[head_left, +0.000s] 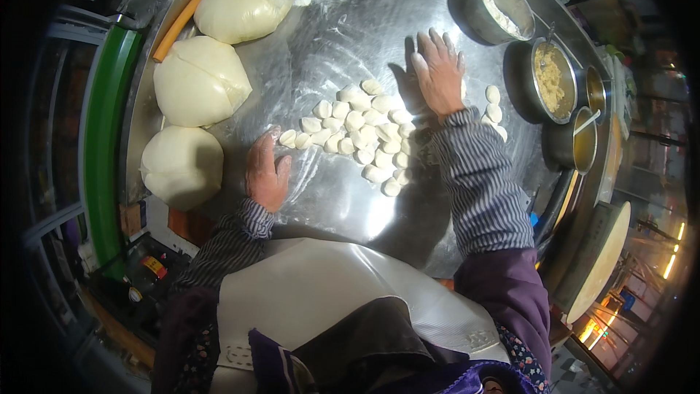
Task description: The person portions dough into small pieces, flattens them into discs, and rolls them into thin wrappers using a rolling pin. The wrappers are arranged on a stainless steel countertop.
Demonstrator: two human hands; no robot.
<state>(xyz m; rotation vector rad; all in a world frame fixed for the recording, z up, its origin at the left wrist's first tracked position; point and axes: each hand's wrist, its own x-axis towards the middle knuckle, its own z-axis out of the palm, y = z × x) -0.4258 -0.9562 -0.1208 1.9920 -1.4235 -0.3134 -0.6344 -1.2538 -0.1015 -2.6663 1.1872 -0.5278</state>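
Note:
A cluster of small floured dough pieces [355, 121] lies on the middle of the metal table. My left hand [265, 175] rests at the cluster's left end, its fingertips beside the outermost piece. Its thumb stands apart from the fingers, and nothing shows in its grasp. Farther off and to the right, my right hand [440, 73] is stretched out over the table with fingers spread, dusted with flour. Past its wrist is a short row of more dough pieces [494, 112], partly hidden by my sleeve.
Three large smooth dough mounds [200, 80] line the left side, near an orange-brown stick [180, 25]. At the right edge stand a flour bowl [505, 12], a bowl of yellowish filling [552, 79] and a pot with yellow liquid [583, 142]. A round pale board [601, 263] sits at lower right.

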